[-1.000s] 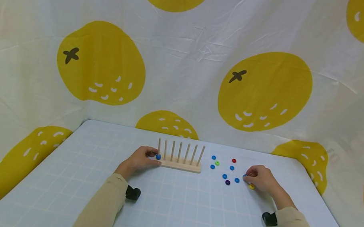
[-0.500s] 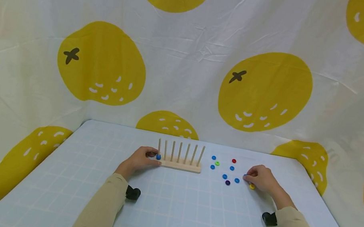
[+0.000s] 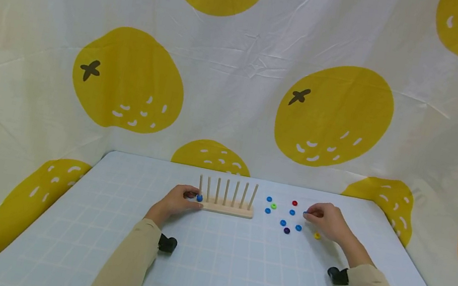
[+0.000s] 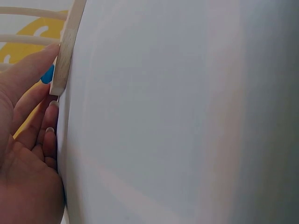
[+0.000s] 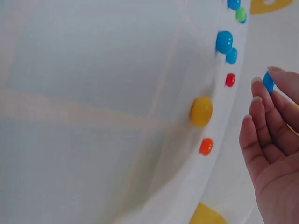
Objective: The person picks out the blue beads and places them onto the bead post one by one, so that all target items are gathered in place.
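Head view — left hand [image 3: 175,199] gripping rack [image 3: 227,210], right hand [image 3: 329,222] raised, pinching bead [image 5: 268,82]

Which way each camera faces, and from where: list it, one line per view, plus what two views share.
Head: on the person's head, looking forward and down at the table, peg rack and loose beads; left hand, right hand and both sleeves show.
Left wrist: on that wrist, looking at the peg rack's end; left hand only.
Right wrist: on that wrist, looking past that hand toward beads; right hand only.
Shared: head and right wrist both show the pinched blue bead.
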Action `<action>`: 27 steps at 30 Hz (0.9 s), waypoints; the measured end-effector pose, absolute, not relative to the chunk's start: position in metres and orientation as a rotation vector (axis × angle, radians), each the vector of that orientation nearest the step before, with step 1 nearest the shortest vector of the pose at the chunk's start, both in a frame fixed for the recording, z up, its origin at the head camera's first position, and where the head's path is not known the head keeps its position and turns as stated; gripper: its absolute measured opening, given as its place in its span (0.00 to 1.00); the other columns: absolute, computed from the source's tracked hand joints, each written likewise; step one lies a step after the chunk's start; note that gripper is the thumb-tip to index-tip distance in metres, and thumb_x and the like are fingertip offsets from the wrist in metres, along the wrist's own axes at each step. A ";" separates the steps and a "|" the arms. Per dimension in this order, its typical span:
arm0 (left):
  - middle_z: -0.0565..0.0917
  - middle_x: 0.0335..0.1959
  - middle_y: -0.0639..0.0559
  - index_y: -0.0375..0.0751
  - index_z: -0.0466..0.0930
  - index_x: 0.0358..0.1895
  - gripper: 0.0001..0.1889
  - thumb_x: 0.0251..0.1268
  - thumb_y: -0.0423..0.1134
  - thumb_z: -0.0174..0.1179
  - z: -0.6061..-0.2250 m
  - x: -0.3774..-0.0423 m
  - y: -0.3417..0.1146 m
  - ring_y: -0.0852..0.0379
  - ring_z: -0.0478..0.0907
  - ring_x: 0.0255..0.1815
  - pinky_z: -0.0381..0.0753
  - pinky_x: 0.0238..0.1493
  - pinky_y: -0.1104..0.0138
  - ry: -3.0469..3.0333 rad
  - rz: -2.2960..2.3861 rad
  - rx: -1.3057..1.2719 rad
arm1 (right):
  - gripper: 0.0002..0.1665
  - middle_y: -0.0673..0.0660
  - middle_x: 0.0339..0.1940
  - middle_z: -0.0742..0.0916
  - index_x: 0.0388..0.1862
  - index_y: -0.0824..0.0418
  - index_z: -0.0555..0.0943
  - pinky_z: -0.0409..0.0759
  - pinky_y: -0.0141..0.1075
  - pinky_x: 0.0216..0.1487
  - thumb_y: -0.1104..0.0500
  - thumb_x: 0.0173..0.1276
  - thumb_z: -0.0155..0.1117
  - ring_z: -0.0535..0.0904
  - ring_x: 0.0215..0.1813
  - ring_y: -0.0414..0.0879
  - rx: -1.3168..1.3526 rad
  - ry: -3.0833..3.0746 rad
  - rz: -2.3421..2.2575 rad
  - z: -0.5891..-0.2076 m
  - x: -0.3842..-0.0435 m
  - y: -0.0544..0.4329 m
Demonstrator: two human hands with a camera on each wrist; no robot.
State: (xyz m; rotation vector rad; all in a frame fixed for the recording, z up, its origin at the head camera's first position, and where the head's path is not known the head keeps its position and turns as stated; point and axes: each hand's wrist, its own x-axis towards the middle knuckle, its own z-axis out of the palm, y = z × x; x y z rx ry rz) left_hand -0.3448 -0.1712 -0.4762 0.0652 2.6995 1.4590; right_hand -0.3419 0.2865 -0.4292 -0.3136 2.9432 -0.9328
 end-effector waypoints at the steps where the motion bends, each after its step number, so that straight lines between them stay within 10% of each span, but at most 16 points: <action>1: 0.82 0.55 0.44 0.38 0.82 0.62 0.27 0.59 0.40 0.76 -0.476 -0.345 -0.171 0.47 0.75 0.55 0.75 0.64 0.52 2.700 1.459 0.064 | 0.13 0.56 0.40 0.87 0.50 0.65 0.85 0.83 0.40 0.48 0.57 0.73 0.67 0.79 0.41 0.50 -0.333 2.950 -0.943 -0.428 -0.342 0.285; 27: 0.82 0.55 0.44 0.38 0.82 0.61 0.27 0.59 0.41 0.76 -0.476 -0.344 -0.171 0.47 0.76 0.55 0.75 0.64 0.52 2.702 1.458 0.074 | 0.12 0.58 0.43 0.90 0.50 0.64 0.86 0.85 0.41 0.47 0.58 0.73 0.67 0.83 0.42 0.50 -0.601 2.975 -1.123 -0.395 -0.323 0.218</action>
